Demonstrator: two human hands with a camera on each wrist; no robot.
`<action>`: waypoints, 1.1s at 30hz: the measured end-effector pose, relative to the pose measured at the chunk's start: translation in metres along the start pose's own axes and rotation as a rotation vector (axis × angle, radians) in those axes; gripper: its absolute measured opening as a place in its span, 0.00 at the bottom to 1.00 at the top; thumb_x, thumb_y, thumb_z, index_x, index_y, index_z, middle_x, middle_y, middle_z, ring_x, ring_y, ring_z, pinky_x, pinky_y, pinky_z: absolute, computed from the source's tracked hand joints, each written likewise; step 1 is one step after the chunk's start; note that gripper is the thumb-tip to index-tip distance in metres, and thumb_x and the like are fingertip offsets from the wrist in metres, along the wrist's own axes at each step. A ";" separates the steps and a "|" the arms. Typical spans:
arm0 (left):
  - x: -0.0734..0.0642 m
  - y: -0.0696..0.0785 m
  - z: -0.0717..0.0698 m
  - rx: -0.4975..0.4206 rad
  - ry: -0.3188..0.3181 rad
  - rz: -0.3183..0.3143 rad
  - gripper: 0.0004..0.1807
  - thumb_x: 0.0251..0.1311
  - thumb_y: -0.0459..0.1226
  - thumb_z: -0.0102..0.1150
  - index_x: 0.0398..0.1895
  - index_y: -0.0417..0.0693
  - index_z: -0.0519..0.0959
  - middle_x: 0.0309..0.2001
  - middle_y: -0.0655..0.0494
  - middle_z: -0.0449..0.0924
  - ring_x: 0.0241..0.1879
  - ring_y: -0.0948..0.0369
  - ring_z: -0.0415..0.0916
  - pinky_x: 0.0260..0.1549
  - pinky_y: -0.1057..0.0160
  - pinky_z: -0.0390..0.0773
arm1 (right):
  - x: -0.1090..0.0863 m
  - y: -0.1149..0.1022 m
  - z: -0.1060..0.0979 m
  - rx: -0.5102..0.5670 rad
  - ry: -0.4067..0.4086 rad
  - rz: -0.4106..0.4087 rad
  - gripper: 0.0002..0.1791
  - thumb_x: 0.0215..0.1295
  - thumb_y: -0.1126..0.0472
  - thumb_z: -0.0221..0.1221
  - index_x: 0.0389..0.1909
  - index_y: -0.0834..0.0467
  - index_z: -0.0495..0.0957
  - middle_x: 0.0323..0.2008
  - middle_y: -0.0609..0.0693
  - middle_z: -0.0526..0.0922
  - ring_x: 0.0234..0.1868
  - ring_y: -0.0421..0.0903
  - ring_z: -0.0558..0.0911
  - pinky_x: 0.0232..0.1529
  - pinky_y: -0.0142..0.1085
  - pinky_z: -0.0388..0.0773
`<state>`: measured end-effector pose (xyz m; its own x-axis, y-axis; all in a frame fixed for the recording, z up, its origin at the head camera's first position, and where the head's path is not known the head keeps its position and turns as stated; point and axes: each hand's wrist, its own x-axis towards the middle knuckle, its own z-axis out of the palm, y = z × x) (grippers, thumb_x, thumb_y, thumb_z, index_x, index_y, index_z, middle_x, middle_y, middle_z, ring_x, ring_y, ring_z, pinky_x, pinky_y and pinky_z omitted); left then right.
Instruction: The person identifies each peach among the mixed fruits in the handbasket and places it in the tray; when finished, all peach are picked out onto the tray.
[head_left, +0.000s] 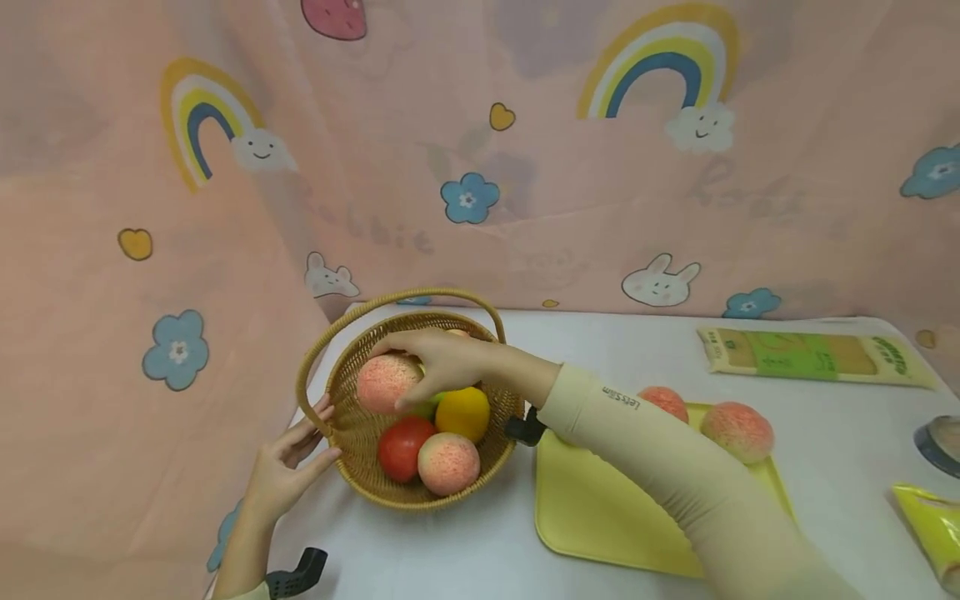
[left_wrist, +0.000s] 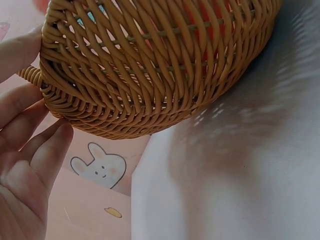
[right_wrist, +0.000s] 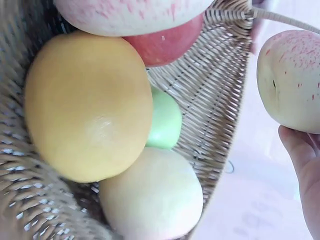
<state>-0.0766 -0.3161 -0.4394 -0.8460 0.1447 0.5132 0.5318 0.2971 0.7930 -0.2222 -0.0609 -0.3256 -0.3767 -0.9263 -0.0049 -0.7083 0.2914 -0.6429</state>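
Over the round tan wicker basket [head_left: 365, 446], the right hand [head_left: 447, 360] grasps a round pink-and-cream peach [head_left: 388, 385] between thumb and fingers; the left hand [head_left: 279, 473] grips the basket's rim beside its handle.

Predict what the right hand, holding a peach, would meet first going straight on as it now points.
The right hand and its peach would probably first meet the handle of the wicker basket, or the basket itself if lower; depth is unclear.
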 end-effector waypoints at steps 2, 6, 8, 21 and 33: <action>0.000 -0.001 0.000 0.004 -0.006 -0.004 0.29 0.46 0.13 0.58 0.56 0.18 0.67 0.66 0.33 0.62 0.66 0.65 0.65 0.58 0.73 0.70 | -0.012 0.001 -0.002 0.029 0.016 -0.011 0.36 0.54 0.50 0.68 0.63 0.51 0.66 0.59 0.44 0.73 0.56 0.39 0.74 0.56 0.29 0.74; 0.000 -0.001 -0.001 0.004 -0.010 -0.004 0.29 0.46 0.12 0.58 0.56 0.18 0.67 0.66 0.34 0.62 0.66 0.66 0.65 0.58 0.73 0.70 | -0.036 0.005 -0.006 0.134 0.051 -0.032 0.37 0.53 0.53 0.69 0.63 0.53 0.67 0.61 0.46 0.71 0.59 0.41 0.73 0.60 0.31 0.73; 0.000 -0.001 -0.001 0.012 -0.011 -0.001 0.29 0.46 0.13 0.58 0.56 0.18 0.67 0.66 0.34 0.62 0.66 0.66 0.65 0.58 0.74 0.70 | -0.049 0.006 -0.007 0.179 0.073 -0.053 0.37 0.53 0.55 0.69 0.63 0.55 0.66 0.61 0.48 0.70 0.59 0.42 0.73 0.61 0.33 0.74; 0.000 0.002 0.000 0.064 0.002 -0.027 0.30 0.46 0.14 0.59 0.57 0.21 0.68 0.65 0.32 0.62 0.66 0.68 0.64 0.57 0.75 0.70 | -0.159 0.036 -0.004 0.327 0.232 -0.025 0.35 0.53 0.60 0.69 0.62 0.50 0.68 0.60 0.46 0.72 0.60 0.44 0.72 0.58 0.38 0.77; -0.001 0.001 0.000 0.055 -0.001 -0.024 0.30 0.46 0.13 0.59 0.57 0.21 0.68 0.66 0.31 0.61 0.66 0.67 0.64 0.57 0.74 0.71 | -0.230 0.078 0.055 0.412 0.321 0.057 0.34 0.55 0.64 0.67 0.63 0.56 0.67 0.62 0.56 0.70 0.61 0.38 0.72 0.59 0.30 0.74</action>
<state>-0.0754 -0.3159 -0.4388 -0.8587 0.1381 0.4936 0.5084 0.3518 0.7860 -0.1579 0.1623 -0.4170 -0.6175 -0.7732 0.1443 -0.4122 0.1619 -0.8966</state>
